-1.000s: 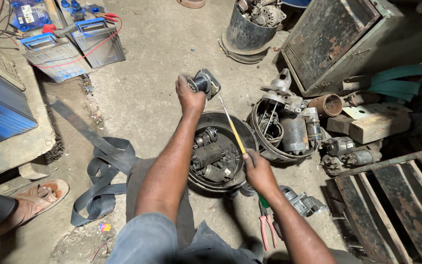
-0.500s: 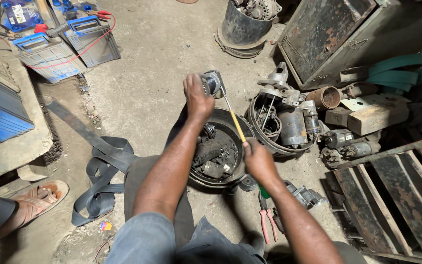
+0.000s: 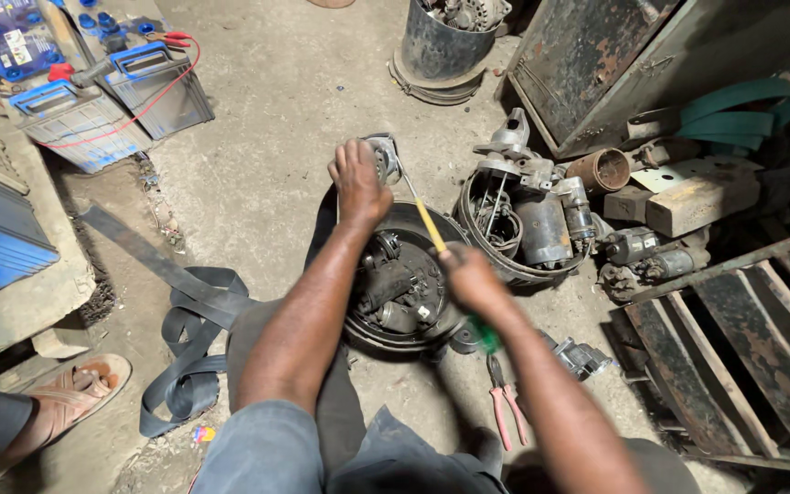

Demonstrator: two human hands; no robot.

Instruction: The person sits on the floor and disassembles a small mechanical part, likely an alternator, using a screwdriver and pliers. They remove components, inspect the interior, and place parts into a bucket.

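Both arms reach forward from the bottom of the view, over a concrete floor (image 3: 276, 101). The left hand (image 3: 358, 183) is stretched farthest out, back of the hand up, its fingers curled tight around a small round metal part (image 3: 384, 157) that shows just past the knuckles, at the far edge of a shallow round pan (image 3: 368, 325). The right hand (image 3: 473, 279) sits nearer and to the right, blurred, closed in a fist around a screwdriver (image 3: 430, 224). Its yellow shaft runs up and left from the fist, and the thin metal tip meets the part in the left hand. A green bit of handle pokes out below the fist.

The pan lies under and between the two forearms and holds dark motor pieces. Just right of it stands a second pan (image 3: 523, 265) with a grey motor inside. Red-handled pliers (image 3: 505, 412) lie on the floor under the right forearm. A black strap (image 3: 185, 311) lies well left.
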